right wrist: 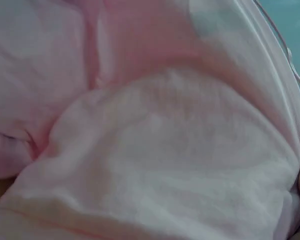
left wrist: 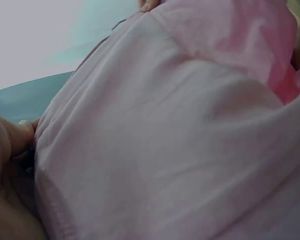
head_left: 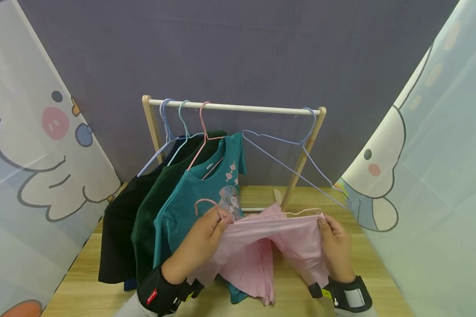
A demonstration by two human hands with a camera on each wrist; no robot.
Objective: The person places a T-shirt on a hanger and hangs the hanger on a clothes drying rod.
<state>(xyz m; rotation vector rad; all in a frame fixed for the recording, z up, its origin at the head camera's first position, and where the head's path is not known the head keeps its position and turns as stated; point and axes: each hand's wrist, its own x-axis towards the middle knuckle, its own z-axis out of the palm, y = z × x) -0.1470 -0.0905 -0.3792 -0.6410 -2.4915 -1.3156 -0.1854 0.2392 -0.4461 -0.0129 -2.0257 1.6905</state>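
A pink garment [head_left: 258,235] is stretched by its straight upper edge between my two hands, its lower parts hanging in folds. My left hand [head_left: 204,233] pinches that edge at one end, close to the hook of a pink hanger [head_left: 206,200]. At the other end my right hand [head_left: 337,244] grips the edge with thumb and fingers, beside the tip of the hanger. The hanger's thin bar runs just above and behind the cloth. In both wrist views the pink cloth [left wrist: 140,130] fills most of the picture; the left thumb [left wrist: 20,135] shows at its border.
Behind stands a wooden rack with a white rail [head_left: 238,107]. On its left side hang a teal shirt [head_left: 198,189], a dark green garment [head_left: 150,220] and a black one [head_left: 119,237]. A bare blue hanger [head_left: 301,143] hangs at the right end. Printed cloth walls flank the wooden table [head_left: 365,273].
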